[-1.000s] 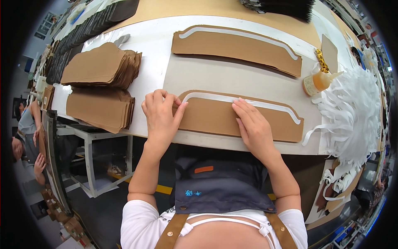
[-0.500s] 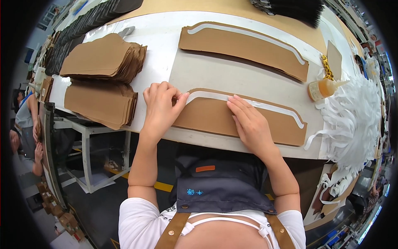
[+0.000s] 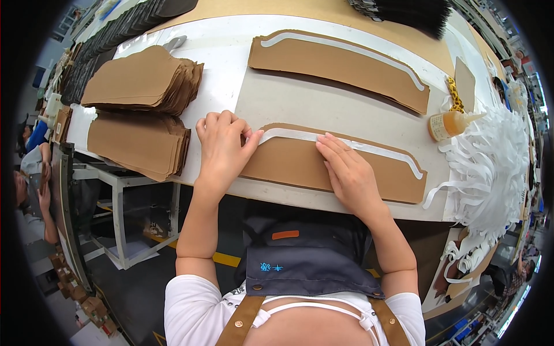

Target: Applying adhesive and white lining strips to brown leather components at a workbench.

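A brown flat panel with a curved upper edge lies in front of me. A white strip runs along that edge, bending down at both ends. At the panel's left end, the thumb and fingertips of my left hand pinch the end of the strip. My right hand rests flat on the middle of the panel, its stretched fingertips touching the strip. Farther off lies a second brown panel with a similar white strip along its edge.
Two stacks of brown panels, a far stack and a near stack, sit at left. On the right are a glue bottle and a heap of white strips. Black pieces lie at the back. A co-worker is at far left.
My hands and the panel are practically still. At far left the co-worker's arms and body have shifted.
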